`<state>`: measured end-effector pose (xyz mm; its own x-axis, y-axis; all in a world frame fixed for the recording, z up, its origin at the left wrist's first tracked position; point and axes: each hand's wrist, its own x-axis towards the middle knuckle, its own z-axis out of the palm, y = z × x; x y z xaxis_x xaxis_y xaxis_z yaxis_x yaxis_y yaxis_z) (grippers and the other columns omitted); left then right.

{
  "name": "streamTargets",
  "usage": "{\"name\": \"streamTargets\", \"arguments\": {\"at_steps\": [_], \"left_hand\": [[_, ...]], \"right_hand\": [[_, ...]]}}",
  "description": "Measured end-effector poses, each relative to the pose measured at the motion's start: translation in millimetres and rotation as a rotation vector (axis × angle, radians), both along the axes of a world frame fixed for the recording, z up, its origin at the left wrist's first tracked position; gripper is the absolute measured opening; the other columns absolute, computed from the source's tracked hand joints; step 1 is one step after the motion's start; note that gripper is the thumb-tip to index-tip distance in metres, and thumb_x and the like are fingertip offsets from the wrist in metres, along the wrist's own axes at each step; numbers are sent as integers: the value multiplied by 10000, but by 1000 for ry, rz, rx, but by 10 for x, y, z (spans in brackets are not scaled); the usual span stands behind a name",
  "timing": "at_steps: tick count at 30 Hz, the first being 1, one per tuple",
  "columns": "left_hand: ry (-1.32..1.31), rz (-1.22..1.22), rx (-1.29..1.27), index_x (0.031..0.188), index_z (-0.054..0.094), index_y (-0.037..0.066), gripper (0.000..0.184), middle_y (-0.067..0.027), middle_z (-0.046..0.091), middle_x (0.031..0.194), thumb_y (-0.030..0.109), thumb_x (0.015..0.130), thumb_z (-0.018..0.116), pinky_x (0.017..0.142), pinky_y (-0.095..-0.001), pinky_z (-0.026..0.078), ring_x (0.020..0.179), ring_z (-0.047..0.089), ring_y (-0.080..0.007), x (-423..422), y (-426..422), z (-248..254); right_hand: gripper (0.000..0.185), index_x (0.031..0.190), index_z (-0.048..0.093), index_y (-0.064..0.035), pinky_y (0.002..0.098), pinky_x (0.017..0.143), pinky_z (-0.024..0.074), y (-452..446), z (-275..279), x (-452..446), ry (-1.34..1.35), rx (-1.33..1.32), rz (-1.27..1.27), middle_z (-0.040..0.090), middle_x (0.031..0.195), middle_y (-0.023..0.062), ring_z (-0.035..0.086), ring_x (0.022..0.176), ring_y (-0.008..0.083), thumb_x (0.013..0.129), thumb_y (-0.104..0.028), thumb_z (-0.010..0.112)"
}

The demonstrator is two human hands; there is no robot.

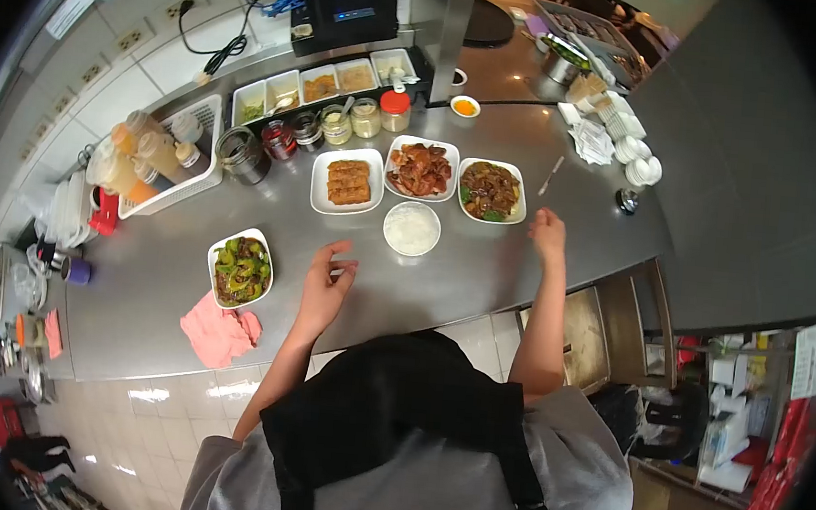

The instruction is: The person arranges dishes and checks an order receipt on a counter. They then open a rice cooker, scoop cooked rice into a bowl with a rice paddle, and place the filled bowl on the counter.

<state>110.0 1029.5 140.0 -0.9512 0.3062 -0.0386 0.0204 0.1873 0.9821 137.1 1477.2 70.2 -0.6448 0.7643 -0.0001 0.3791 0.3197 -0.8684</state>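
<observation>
My left hand (327,287) hovers over the steel counter with fingers apart and nothing in it. Left of it sits a dish of green peppers in dark sauce (242,269). My right hand (548,233), loosely curled with a gap between thumb and fingers, shows nothing held. It is close to the right side of a square dish of meat and green vegetables (490,190). Beside that dish are a plate of sliced glazed meat (421,169) and a plate of fried rolls (348,181). In front of these stands a round bowl of white rice (412,228).
A pink cloth (220,330) lies at the counter's front edge. Squeeze bottles fill a white basket (216,165) at left. Jars (337,125) and ingredient trays (320,85) line the back under a black printer (347,10). A thin utensil (551,175) and a small orange sauce bowl (465,107) are at right.
</observation>
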Motion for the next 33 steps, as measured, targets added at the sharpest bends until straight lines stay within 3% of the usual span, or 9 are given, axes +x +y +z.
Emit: {"name": "streamTargets", "arguments": {"at_steps": [3, 7, 10, 13, 25, 27, 28, 30, 33], "left_hand": [[119, 117, -82, 1315, 498, -16, 425, -150, 557, 1249, 34, 901, 583, 809, -337, 522, 1054, 617, -236, -379, 69, -477], [46, 357, -362, 1368, 459, -27, 475, -195, 545, 1279, 90, 918, 558, 860, -373, 513, 1073, 602, -258, -1032, 66, -939], [100, 280, -438, 1405, 425, -39, 497, -206, 586, 1207, 93, 936, 526, 811, -372, 534, 1014, 627, -246, -1389, 23, -1205], [-179, 311, -98, 1423, 404, -49, 504, -187, 631, 1108, 57, 942, 510, 716, -345, 560, 899, 660, -220, -1427, 106, -997], [-184, 416, -86, 1443, 419, -13, 517, -123, 675, 901, -53, 928, 427, 542, -292, 548, 633, 648, -154, -1414, 195, -927], [-166, 469, -102, 1468, 351, -24, 530, -184, 578, 1168, -20, 949, 460, 654, -304, 559, 801, 653, -193, -1361, 207, -984], [-74, 565, -146, 1472, 335, -24, 533, -195, 534, 1237, -4, 957, 471, 688, -305, 555, 855, 646, -204, -1313, 248, -1097], [6, 678, -126, 1468, 313, -16, 537, -213, 386, 1400, 61, 977, 515, 819, -317, 524, 1054, 582, -246, -1087, 348, -1054], [246, 829, -223, 1457, 323, -22, 523, -205, 393, 1397, 70, 979, 515, 849, -328, 515, 1068, 570, -258, -729, 494, -1163]], "right_hand": [[393, 1333, 535, 62, 303, 593, 585, -254, 2, -100, 8, -385, 84, 703, 978, 169, 703, 690, 173, 1015, -167, 504], [380, 1295, 575, 61, 328, 584, 571, -443, 21, -204, -42, -76, -53, 716, 833, 196, 707, 607, 209, 952, -65, 472], [384, 1274, 604, 38, 334, 606, 573, -430, 35, -267, -44, 13, -63, 715, 797, 206, 712, 608, 215, 914, -36, 491], [380, 1247, 638, 2, 348, 645, 571, -282, -144, -441, -51, 66, -62, 715, 781, 200, 716, 627, 226, 884, -35, 533], [400, 1261, 637, -25, 356, 678, 565, 205, -138, -1007, -47, 43, 187, 722, 871, 208, 713, 629, 233, 866, -60, 584], [400, 1265, 630, -15, 354, 656, 566, 304, -64, -1068, -19, -13, 284, 724, 870, 208, 707, 605, 239, 870, -70, 588], [353, 1213, 648, -4, 390, 743, 561, 354, 15, -1056, -65, -130, 261, 713, 927, 193, 715, 755, 270, 877, -109, 620], [352, 1197, 638, -9, 421, 826, 536, 545, 23, -1020, -121, 189, 178, 675, 1013, 197, 674, 914, 309, 872, -143, 654], [344, 1166, 605, -24, 471, 960, 468, 704, 57, -891, -198, 463, -30, 576, 1154, 227, 547, 1140, 387, 858, -159, 683]]}}
